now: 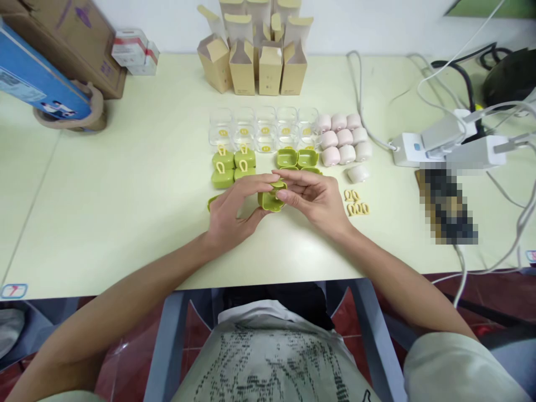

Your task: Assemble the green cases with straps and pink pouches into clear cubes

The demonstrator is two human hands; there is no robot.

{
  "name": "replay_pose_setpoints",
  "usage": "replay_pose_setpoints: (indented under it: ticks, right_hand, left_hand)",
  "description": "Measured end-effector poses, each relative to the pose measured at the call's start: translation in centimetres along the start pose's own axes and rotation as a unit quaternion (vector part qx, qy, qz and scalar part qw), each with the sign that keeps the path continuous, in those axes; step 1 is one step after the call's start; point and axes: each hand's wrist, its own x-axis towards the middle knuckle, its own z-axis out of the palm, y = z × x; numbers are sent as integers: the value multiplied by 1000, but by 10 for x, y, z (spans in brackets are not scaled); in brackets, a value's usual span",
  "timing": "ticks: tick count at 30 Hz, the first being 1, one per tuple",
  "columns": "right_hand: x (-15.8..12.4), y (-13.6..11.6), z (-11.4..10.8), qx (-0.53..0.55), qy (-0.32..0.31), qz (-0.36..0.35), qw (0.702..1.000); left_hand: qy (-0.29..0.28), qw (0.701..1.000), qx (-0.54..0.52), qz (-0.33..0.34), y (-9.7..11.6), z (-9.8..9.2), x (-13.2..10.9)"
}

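Head view: green case [272, 202], open, held above surface [125, 195]; left hand [234, 212] grasps its side, right hand [316, 198] grips at its opening with thumb, seemingly steadying it from both sides. Beyond case, leftward: loop-topped closed green cases [223, 178]; rightward: open green cases [307, 158], contents unclear. Farther beyond: clear cups [265, 116], yellow ovals [265, 129] visible. Right of case: loose yellow loops [358, 209], probably grouped for easy reach

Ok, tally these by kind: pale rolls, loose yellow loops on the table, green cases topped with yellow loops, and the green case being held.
Pale rolls: 10
Loose yellow loops: 5
Loop-topped green cases: 4
Held green case: 1
Total: 20
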Motion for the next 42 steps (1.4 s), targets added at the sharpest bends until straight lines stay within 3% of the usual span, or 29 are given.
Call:
replay_pose_setpoints:
  ticks: [15,21,27,32,38,42]
  right_hand:
    - [1,7,5,-25,15,-22,999]
    - [0,0,10,-16,11,-30,999]
    - [0,-4,6,20,-7,28,999]
    - [0,-6,5,50,-18,49,997]
    - [0,-9,5,68,-54,75,993]
    - [-2,-10,5,78,-78,78,991]
  left_hand:
    - [-24,998,26,46,2,0,3]
    - [5,992,117,36,4,-4,8]
    - [8,989,142,33,2,-4,7]
    - [0,987,143,80,1,-2,10]
    - [-16,951,243,188,-10,-13,12]
    - [-89,972,197,91,-27,-29,5]
